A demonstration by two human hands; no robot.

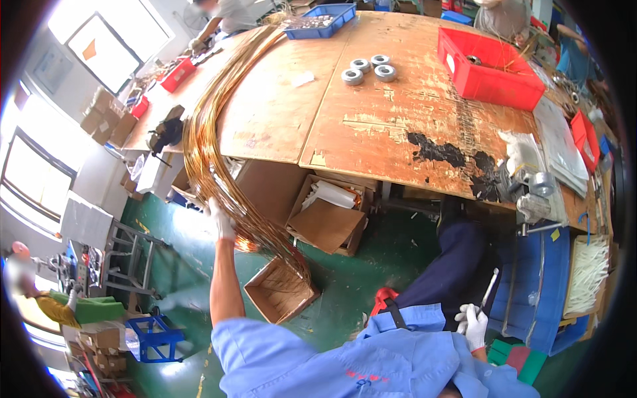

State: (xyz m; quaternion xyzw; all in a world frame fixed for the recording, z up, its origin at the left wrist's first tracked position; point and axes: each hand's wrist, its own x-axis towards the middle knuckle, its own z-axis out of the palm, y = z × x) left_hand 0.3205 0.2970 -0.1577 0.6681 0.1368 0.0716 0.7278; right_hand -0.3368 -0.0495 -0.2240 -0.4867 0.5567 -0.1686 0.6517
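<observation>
1 gloved R hand (472,325), nearest, has fingers curled round slim pale tool (490,292); gloved L hand (220,223) is at L side of copper-col. wire bundle (202,142), can't tell how far its fingers are closed. Bundle's lower end hangs to open cardboard box (273,292) on flr (345,285), upper length runs back along table (265,126), w/ 4 grey rings (352,81) to R & blue tray (313,33) by its far end.
</observation>
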